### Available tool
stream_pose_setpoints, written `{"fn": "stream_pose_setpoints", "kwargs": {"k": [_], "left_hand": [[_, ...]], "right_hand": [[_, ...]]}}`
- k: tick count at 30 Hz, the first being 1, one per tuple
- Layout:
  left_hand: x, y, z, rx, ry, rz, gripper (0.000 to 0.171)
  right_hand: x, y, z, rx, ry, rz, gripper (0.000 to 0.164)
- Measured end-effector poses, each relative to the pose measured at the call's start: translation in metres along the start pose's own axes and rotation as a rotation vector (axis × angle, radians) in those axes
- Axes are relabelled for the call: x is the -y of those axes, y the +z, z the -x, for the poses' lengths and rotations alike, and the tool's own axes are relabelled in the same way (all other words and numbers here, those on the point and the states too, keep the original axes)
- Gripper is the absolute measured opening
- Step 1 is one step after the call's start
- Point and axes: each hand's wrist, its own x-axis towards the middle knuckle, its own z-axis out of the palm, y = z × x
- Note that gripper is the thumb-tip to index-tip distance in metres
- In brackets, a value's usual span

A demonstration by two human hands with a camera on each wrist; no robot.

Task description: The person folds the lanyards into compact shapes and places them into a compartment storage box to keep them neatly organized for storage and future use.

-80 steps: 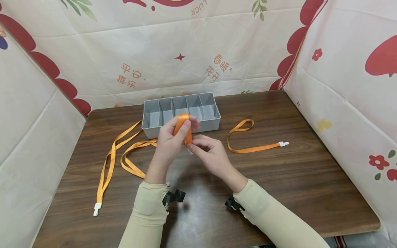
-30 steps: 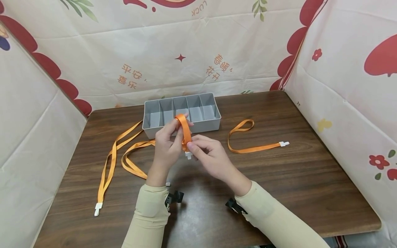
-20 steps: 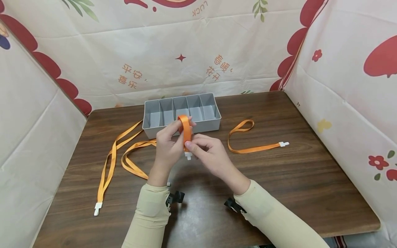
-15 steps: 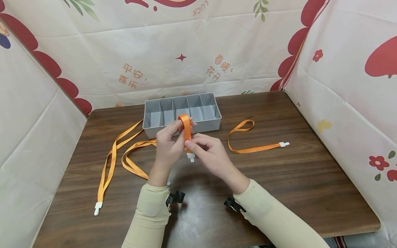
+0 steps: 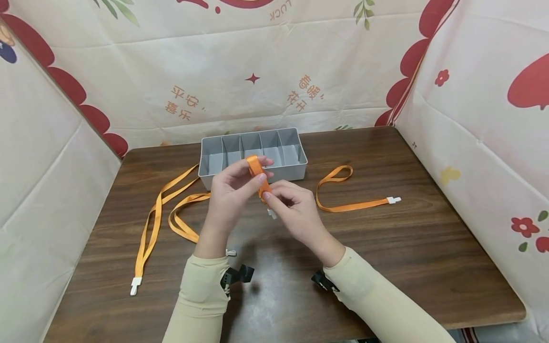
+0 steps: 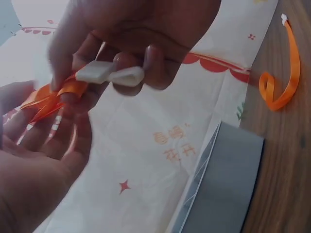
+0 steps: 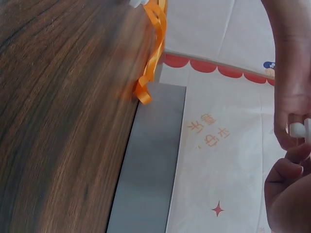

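An orange lanyard (image 5: 255, 166), folded into a short looped bundle, is held up between both hands in front of the box. My left hand (image 5: 227, 193) grips its upper part, thumb laid across the band and fingers behind. Lower down, my right hand (image 5: 298, 209) pinches the bundle between thumb and curled fingers. The lanyard's white clip (image 6: 107, 74) sticks out beside the right fingers in the left wrist view. In the right wrist view both hands are at the right edge, the white clip (image 7: 297, 129) between them and the band mostly hidden.
A grey box (image 5: 253, 174) with several compartments stands at the back of the wooden table (image 5: 386, 267). Two orange lanyards lie left, a long one (image 5: 147, 233) and a looped one (image 5: 180, 224); another lanyard (image 5: 356, 206) lies right. Printed cloth walls (image 5: 240, 105) surround the table.
The loop the left fingers held up inside is now flatter, with the left thumb across it. The clip has swung from hanging straight down to tilting right. The lanyards on the table stayed put.
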Motion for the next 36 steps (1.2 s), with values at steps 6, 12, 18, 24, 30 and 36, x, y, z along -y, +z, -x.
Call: {"fn": "stream_pose_setpoints", "kwargs": {"k": [6,12,18,24,30,36], "left_hand": [[-0.0042,-0.0056,0.0011,0.083,-0.070,-0.124,0.054],[-0.0054,-0.0061,0.0017,0.110,-0.064,-0.162,0.054],[-0.0044,-0.0028,0.0024,0.092,-0.031,-0.142,0.046],[-0.0050,-0.0025,0.0020,0.083,-0.009,-0.137,0.045],[-0.0014,-0.0035,-0.0037,0.091,0.022,-0.157,0.046],[0.0032,-0.0060,-0.0050,0.087,0.040,-0.235,0.048]], "right_hand": [[-0.0022,-0.0021,-0.0003,-0.031,-0.040,0.037,0.014],[-0.0020,-0.0022,0.0012,-0.049,-0.040,0.073,0.012],[-0.0033,-0.0006,0.0031,-0.057,-0.023,0.063,0.012],[0.0003,-0.0008,0.0039,-0.039,0.032,0.015,0.012],[0.0042,-0.0025,0.0043,-0.015,0.130,-0.053,0.013],[0.0031,-0.0049,0.0053,0.013,0.164,-0.067,0.015]]}}
